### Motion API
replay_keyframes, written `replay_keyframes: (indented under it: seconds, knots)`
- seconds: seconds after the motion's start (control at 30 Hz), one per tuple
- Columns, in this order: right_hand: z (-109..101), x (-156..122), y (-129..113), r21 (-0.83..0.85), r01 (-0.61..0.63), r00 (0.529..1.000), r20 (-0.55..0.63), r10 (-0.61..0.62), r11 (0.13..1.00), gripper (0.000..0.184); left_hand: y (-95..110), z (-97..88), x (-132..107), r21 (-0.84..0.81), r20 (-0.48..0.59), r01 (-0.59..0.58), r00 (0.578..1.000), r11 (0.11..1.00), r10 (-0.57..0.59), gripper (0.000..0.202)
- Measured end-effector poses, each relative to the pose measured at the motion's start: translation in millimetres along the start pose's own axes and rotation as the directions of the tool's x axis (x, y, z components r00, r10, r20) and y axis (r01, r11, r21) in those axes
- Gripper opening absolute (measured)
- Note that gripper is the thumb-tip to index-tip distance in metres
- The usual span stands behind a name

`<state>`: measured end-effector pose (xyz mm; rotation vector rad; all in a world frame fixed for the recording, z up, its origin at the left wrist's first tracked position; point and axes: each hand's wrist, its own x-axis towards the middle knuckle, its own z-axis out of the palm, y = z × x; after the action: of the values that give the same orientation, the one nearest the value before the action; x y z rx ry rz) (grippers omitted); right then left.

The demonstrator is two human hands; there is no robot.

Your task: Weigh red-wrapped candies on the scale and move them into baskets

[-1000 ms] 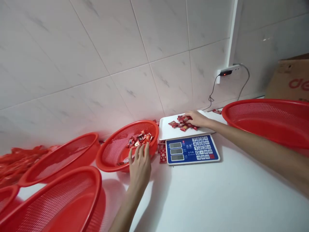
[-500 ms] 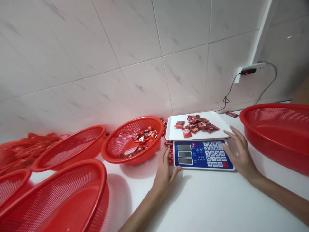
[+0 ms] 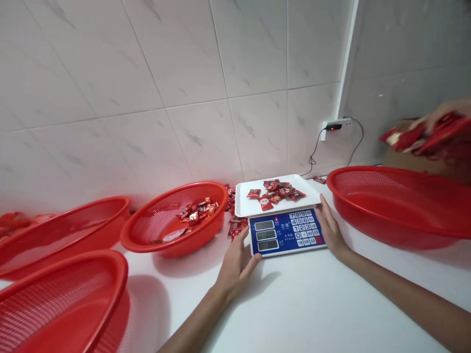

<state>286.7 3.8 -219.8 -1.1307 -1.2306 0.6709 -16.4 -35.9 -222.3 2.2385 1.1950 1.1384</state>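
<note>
left hand [image 3: 236,267], right hand [image 3: 331,230] beside digital scale [image 3: 287,233], wrapped candies [image 3: 275,190] on tray [image 3: 246,207]

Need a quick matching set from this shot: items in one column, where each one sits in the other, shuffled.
Items
1. left hand
2. right hand
3. white tray
4. red mesh basket

Places
A. Resting on top of the digital scale
B. At the scale's right edge
C. Left of the scale, holding wrapped red candies
D. At the scale's lower left corner

Pairs: 1-D, 2-B, 3-A, 4-C
</note>
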Motion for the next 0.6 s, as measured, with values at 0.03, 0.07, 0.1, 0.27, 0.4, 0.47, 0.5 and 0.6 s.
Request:
replay_keyframes:
  seconds: [0.03, 0.07, 0.1, 0.27, 0.4, 0.47, 0.5, 0.6]
  knots:
    - [-0.8, 0.2, -0.1, -0.004, -0.003, 1.000, 0.000, 0.003, 1.000, 0.095, 0.0, 0.9, 0.5, 0.012, -0.008, -0.011, 1.000, 1.000, 0.011, 0.068]
    - [-1.5, 0.4, -0.1, -0.009, -0.006, 1.000, 0.006, 0.006, 1.000, 0.097, -0.1, 1.8, 1.0, 0.027, -0.017, -0.020, 1.000, 0.999, 0.021, 0.067]
    - [-1.9, 0.7, 0.2, -0.015, -0.006, 1.000, 0.015, 0.007, 1.000, 0.098, -0.2, 2.5, 1.6, 0.044, -0.025, -0.029, 0.999, 0.999, 0.030, 0.065]
    - [-2.6, 2.0, 4.8, -0.054, 0.039, 0.999, 0.027, -0.038, 0.998, 0.101, 0.2, 2.2, 1.6, 0.175, -0.025, -0.101, 0.994, 0.979, 0.107, 0.060]
    - [-3.4, 2.1, 5.4, -0.048, 0.045, 0.999, 0.023, -0.044, 0.998, 0.095, 2.0, 0.6, -1.8, 0.247, -0.015, -0.207, 0.976, 0.947, 0.217, 0.053]
    - [-4.1, 1.9, 4.1, -0.043, 0.030, 0.999, 0.017, -0.029, 0.999, 0.094, 3.4, -0.3, -3.0, 0.260, -0.026, -0.269, 0.958, 0.928, 0.285, 0.049]
    - [-4.3, 1.7, 3.9, -0.043, 0.028, 1.000, 0.011, -0.028, 0.999, 0.093, 4.2, -0.9, -3.4, 0.262, -0.032, -0.297, 0.948, 0.918, 0.316, 0.047]
    - [-4.0, 0.1, 7.2, -0.058, 0.031, 0.999, -0.011, -0.032, 0.998, 0.089, 6.6, -3.7, -3.7, 0.253, -0.039, -0.364, 0.922, 0.896, 0.386, 0.043]
